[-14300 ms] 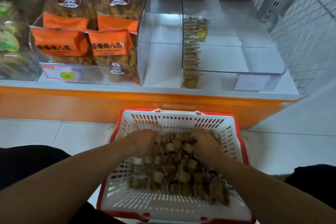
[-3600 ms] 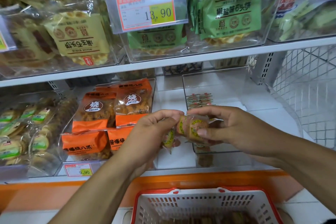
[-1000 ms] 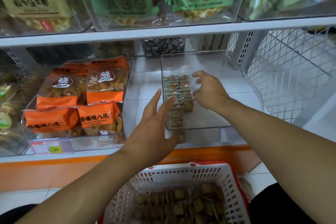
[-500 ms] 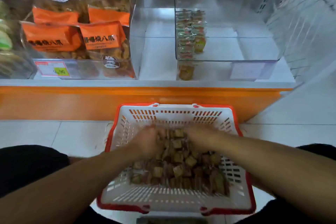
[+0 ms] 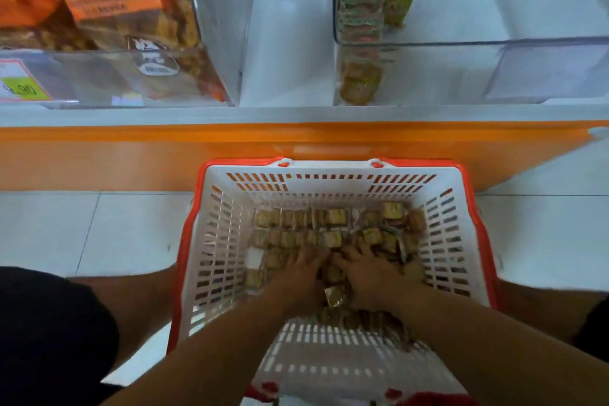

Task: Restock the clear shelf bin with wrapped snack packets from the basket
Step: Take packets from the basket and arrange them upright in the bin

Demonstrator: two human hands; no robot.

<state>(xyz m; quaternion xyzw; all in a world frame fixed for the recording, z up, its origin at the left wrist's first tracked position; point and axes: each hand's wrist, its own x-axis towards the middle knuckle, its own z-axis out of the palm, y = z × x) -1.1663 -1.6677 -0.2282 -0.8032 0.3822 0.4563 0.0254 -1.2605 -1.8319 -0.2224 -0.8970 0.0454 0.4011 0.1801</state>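
1. Now my left hand [image 5: 298, 277] and right hand [image 5: 374, 277] have sunk deeper among the packets [image 5: 333, 234] than half a second ago; another scoop begins.
2. Fingers curl into the heap; an actual hold I cannot tell.
3. Crinkly square wrappers, slotted plastic basket [image 5: 224, 241].
4. Ahead, above both hands: glossy clear bin [image 5: 494, 39], one row stacked.

Hidden, cropped and blurred parts

Both hands' fingertips are buried among the snack packets [image 5: 333, 234], so whether the left hand [image 5: 301, 277] or right hand [image 5: 374, 277] grips any is unclear. The clear shelf bin [image 5: 461, 41] and orange bags [image 5: 125, 3] are cut by the top edge; the price tag [image 5: 19, 82] is blurred, and the basket [image 5: 329, 181] loses its near rim at the bottom edge.
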